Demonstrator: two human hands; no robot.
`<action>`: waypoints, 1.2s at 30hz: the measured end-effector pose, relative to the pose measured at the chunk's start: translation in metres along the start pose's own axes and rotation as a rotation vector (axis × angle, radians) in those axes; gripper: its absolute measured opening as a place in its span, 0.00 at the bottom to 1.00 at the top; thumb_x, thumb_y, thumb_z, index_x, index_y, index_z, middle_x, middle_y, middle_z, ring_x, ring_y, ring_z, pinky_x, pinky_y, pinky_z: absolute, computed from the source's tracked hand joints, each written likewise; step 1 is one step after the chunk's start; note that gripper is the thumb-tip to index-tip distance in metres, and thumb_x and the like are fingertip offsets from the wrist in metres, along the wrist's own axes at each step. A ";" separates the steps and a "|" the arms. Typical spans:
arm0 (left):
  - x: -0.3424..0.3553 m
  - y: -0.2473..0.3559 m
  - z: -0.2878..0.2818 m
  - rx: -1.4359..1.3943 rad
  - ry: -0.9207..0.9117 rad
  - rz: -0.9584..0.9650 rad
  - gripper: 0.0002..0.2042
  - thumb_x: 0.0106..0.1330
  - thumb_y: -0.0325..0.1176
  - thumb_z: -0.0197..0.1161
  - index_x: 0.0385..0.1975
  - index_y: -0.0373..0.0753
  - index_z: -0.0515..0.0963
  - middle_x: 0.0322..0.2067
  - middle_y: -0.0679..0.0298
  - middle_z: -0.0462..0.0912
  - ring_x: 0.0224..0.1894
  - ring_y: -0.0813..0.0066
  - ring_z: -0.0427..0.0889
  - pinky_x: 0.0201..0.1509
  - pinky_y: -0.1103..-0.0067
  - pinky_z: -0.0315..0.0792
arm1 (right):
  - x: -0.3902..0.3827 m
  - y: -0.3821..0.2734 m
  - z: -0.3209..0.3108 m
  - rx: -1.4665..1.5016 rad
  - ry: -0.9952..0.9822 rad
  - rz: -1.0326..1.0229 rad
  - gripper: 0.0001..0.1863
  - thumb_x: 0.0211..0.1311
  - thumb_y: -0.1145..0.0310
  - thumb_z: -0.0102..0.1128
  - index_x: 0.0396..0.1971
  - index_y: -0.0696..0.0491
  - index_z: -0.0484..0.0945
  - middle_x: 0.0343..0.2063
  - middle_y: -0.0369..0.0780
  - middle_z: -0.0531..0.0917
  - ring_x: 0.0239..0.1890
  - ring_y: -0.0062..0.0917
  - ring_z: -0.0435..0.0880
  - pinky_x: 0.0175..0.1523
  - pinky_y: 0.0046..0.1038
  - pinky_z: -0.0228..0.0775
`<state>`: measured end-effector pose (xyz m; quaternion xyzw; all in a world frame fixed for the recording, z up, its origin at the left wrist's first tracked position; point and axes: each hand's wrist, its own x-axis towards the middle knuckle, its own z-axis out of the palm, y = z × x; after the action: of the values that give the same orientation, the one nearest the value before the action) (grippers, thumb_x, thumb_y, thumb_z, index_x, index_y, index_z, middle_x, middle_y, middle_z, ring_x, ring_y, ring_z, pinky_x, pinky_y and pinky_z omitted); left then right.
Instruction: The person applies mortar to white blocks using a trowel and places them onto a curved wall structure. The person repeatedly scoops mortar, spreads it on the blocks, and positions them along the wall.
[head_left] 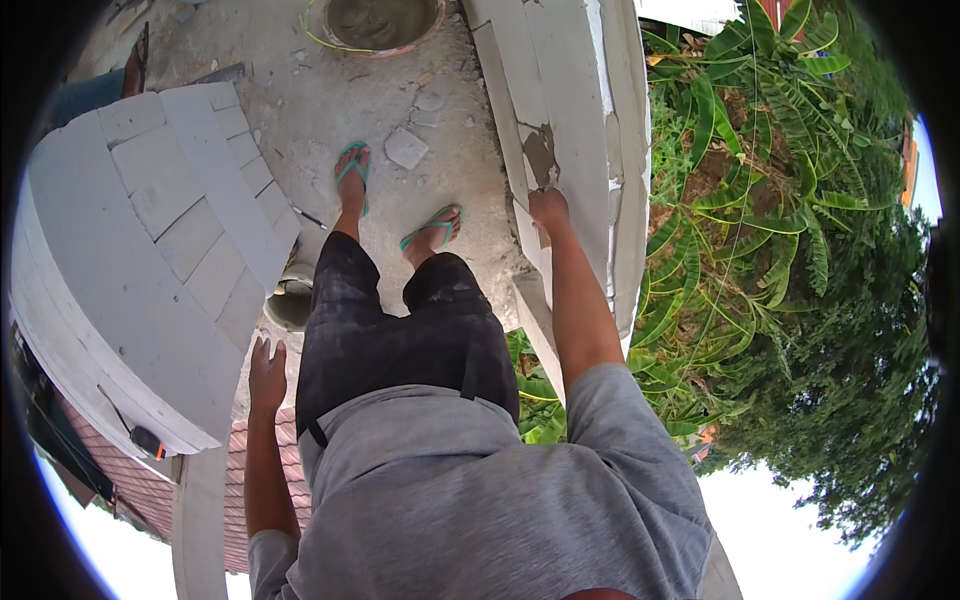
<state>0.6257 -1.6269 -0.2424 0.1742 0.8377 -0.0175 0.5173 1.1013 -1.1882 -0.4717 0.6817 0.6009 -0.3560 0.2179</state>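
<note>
1. An open-air building site lies around the person: a rough concrete floor [290, 110] underfoot, a red tiled roof [125, 475] beyond the left arm, and leafy plants [740, 220] past the right hand.
2. To the left of the left hand sits a stack of pale blocks [140, 260]. They look stiff and fairly weighty, with corners likely to chip (both palms on opposite faces would be the safer hold).
3. The left hand [267, 375] is loosely open, fingers spread and pointing forward, with nothing seen in it; it is just beside the stack's near edge, though contact cannot be told. Its forearm hangs almost straight.
4. Just ahead of those fingers stands a bucket [290, 305]; farther ahead, between the two hands, is a round tub [385, 50] of grey mix.
5. The right hand [548, 208] reaches forward and outward, elbow nearly straight, over the block wall [570, 100]. Its fingers seem curled in, but whether they close on a tool cannot be told.
6. Just ahead of that hand, a grey mortar patch [540, 150] lies on the wall; it would probably be soft and slippery, better handled with a blade than with fingers.
</note>
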 end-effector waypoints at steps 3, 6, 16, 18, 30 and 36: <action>0.005 -0.010 -0.010 -0.009 0.040 -0.062 0.39 0.79 0.57 0.49 0.70 0.22 0.64 0.74 0.39 0.63 0.78 0.48 0.59 0.81 0.66 0.52 | 0.003 -0.035 -0.025 0.118 0.077 0.048 0.24 0.67 0.55 0.62 0.40 0.65 0.84 0.29 0.55 0.88 0.26 0.46 0.90 0.39 0.43 0.82; 0.024 -0.015 -0.024 0.037 0.020 -0.031 0.39 0.79 0.58 0.48 0.70 0.22 0.66 0.73 0.39 0.64 0.78 0.48 0.59 0.81 0.66 0.52 | 0.010 -0.046 -0.031 0.127 0.251 -0.058 0.23 0.67 0.54 0.62 0.40 0.64 0.84 0.31 0.53 0.88 0.29 0.42 0.90 0.36 0.41 0.81; 0.000 0.034 -0.021 -0.092 0.014 0.072 0.37 0.79 0.56 0.49 0.69 0.21 0.65 0.72 0.39 0.65 0.77 0.48 0.61 0.80 0.66 0.53 | -0.144 -0.087 -0.126 0.744 -0.086 -0.118 0.18 0.71 0.60 0.59 0.50 0.58 0.84 0.28 0.40 0.81 0.32 0.20 0.82 0.38 0.27 0.74; 0.010 0.040 -0.028 -0.053 0.012 0.124 0.39 0.79 0.57 0.50 0.70 0.20 0.64 0.72 0.38 0.66 0.77 0.47 0.62 0.80 0.66 0.54 | -0.187 -0.083 -0.142 0.917 -0.067 -0.159 0.18 0.72 0.61 0.59 0.53 0.56 0.84 0.28 0.35 0.79 0.30 0.16 0.78 0.36 0.24 0.72; 0.026 0.133 -0.071 0.126 0.013 0.343 0.29 0.80 0.55 0.46 0.40 0.28 0.78 0.34 0.53 0.78 0.38 0.58 0.77 0.48 0.65 0.70 | -0.324 0.067 -0.113 1.024 0.567 0.031 0.20 0.69 0.63 0.61 0.56 0.58 0.81 0.38 0.46 0.82 0.43 0.36 0.82 0.51 0.35 0.73; 0.020 0.202 -0.092 0.277 -0.012 0.401 0.28 0.81 0.53 0.47 0.43 0.27 0.77 0.39 0.53 0.79 0.41 0.62 0.77 0.51 0.68 0.72 | -0.373 0.173 -0.106 0.480 0.783 0.320 0.23 0.67 0.63 0.62 0.57 0.61 0.77 0.51 0.54 0.81 0.55 0.53 0.79 0.60 0.46 0.73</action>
<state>0.6008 -1.4120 -0.1870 0.4059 0.7729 -0.0302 0.4867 1.2847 -1.3910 -0.1461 0.8794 0.4262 -0.1630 -0.1359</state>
